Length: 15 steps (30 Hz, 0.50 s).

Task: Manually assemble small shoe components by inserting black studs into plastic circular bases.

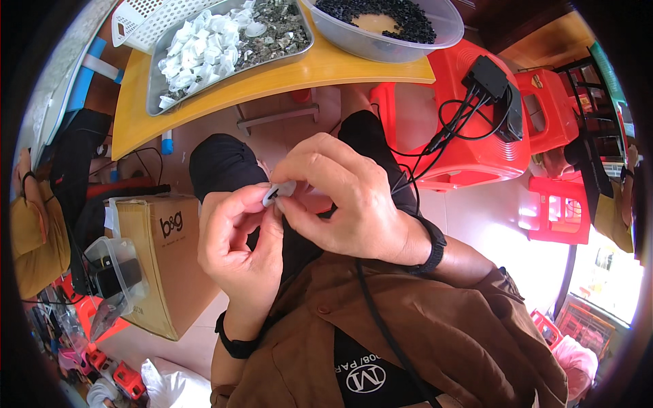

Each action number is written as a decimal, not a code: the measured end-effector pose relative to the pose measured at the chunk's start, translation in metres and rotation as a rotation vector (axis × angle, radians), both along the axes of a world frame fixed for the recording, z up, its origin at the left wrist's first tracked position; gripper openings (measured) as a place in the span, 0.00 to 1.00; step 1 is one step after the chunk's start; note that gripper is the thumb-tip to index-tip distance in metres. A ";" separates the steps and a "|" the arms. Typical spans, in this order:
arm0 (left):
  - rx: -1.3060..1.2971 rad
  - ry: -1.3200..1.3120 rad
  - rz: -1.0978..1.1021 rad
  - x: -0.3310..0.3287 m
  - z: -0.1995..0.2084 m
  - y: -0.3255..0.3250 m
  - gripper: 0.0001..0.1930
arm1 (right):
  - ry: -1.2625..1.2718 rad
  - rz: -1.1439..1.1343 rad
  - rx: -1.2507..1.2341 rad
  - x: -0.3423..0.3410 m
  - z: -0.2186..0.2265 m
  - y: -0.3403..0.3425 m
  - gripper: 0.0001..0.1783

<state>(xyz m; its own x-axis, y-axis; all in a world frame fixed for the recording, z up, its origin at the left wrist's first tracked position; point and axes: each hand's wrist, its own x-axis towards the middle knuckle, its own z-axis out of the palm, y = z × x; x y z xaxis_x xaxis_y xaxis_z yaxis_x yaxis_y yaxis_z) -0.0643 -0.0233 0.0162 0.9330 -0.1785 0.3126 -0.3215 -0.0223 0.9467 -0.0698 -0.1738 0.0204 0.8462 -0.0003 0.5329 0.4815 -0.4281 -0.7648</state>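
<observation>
Over my lap, a small whitish translucent plastic piece (284, 189) with a dark part in it is pinched between both hands. My left hand (238, 238) grips its left side with thumb and index finger, the other fingers curled. From the right, my right hand (350, 200) closes thumb and fingertips on the same piece. Beyond the hands, a metal tray (153, 98) on the yellow table (272, 88) bears a heap of similar white pieces (204, 51) and a pile of grey-brown bits (275, 34). Beside it stands a clear plastic tub (391, 49) with many small black parts (381, 10).
A white perforated basket (146, 24) sits behind the tray. Right of the table, a red stool (469, 153) bears a black box (486, 78) with cables. A cardboard box (163, 265) and a clear bin (122, 272) stand at my left. Other people are at both sides.
</observation>
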 end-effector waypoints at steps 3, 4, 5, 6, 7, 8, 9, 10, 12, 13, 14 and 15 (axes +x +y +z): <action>-0.008 0.012 0.041 -0.003 0.003 -0.001 0.14 | -0.099 -0.025 -0.009 0.000 0.003 0.003 0.14; 0.040 -0.037 0.055 -0.004 0.004 -0.001 0.14 | -0.099 -0.026 -0.009 -0.001 0.004 0.003 0.14; 0.088 -0.084 0.069 -0.004 0.004 -0.001 0.14 | -0.089 -0.035 -0.014 -0.002 0.004 0.004 0.14; 0.089 -0.084 0.070 -0.004 0.004 -0.001 0.14 | -0.078 -0.044 -0.018 -0.002 0.005 0.005 0.14; 0.100 -0.098 0.067 -0.004 0.005 -0.002 0.15 | -0.077 -0.043 -0.018 -0.003 0.006 0.006 0.14; 0.112 -0.113 0.064 -0.004 0.005 -0.003 0.15 | -0.063 -0.060 -0.016 -0.004 0.007 0.007 0.14; 0.112 -0.113 0.063 -0.004 0.004 -0.003 0.15 | -0.049 -0.076 -0.014 -0.005 0.007 0.008 0.14; 0.110 -0.124 0.063 -0.003 0.004 -0.003 0.14 | -0.048 -0.077 -0.014 -0.005 0.007 0.008 0.14; 0.106 -0.136 0.063 -0.004 0.003 -0.004 0.14 | -0.026 -0.087 -0.028 -0.003 0.005 0.007 0.13; 0.110 -0.149 0.060 -0.004 0.003 -0.005 0.14 | -0.027 -0.088 -0.028 -0.004 0.006 0.007 0.13; 0.113 -0.160 0.057 -0.004 0.002 -0.005 0.13 | -0.034 -0.100 -0.063 -0.004 0.008 0.006 0.14; 0.113 -0.160 0.057 -0.004 0.003 -0.005 0.13 | -0.042 -0.111 -0.098 -0.004 0.009 0.005 0.14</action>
<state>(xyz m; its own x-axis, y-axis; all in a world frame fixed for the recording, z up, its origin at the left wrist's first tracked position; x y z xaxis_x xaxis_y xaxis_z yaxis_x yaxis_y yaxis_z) -0.0683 -0.0287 0.0190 0.8826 -0.1695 0.4385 -0.4627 -0.1478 0.8741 -0.0740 -0.1683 0.0292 0.8210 -0.0391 0.5696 0.4574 -0.5520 -0.6971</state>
